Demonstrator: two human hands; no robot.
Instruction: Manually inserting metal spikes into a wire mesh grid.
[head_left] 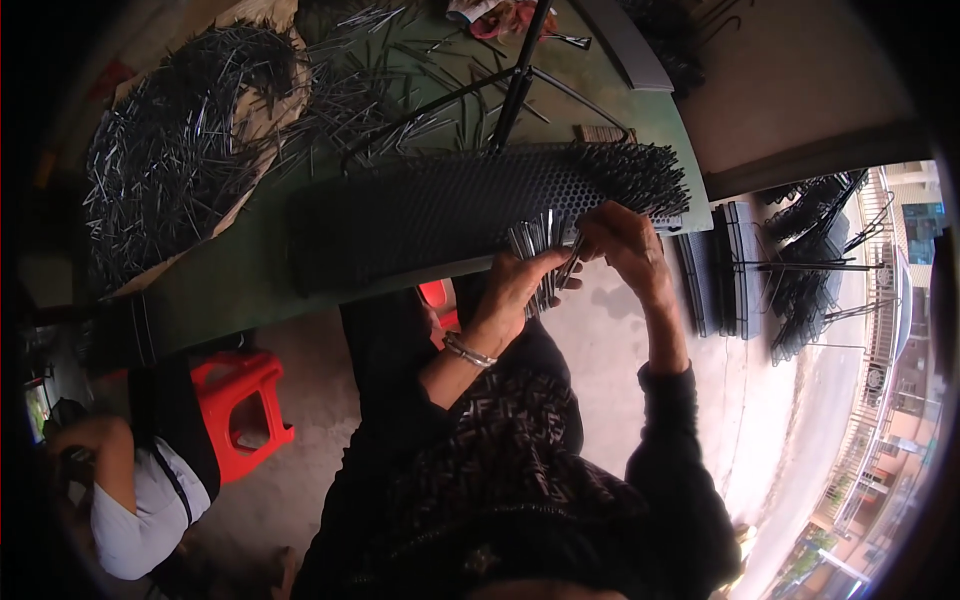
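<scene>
A bundle of thin dark metal rods (538,238) is gripped in my left hand (505,290), its ends fanning upward over the near edge of a perforated panel. My right hand (628,248) is closed beside the bundle, fingers pinched on rods at its right side; how many is hidden. Under and beyond both hands lies the long dark perforated panel (430,205), full of small round holes. Its right end is densely filled with upright rods (640,175), while bare holes show to the left of them.
Loose rods heap on brown paper (275,150) at the table's left, and more scatter over the green tabletop (225,285). A black metal stand (520,85) rises behind the panel. A red stool (245,410) and a person in white (140,515) are at left; stacked panels (740,270) at right.
</scene>
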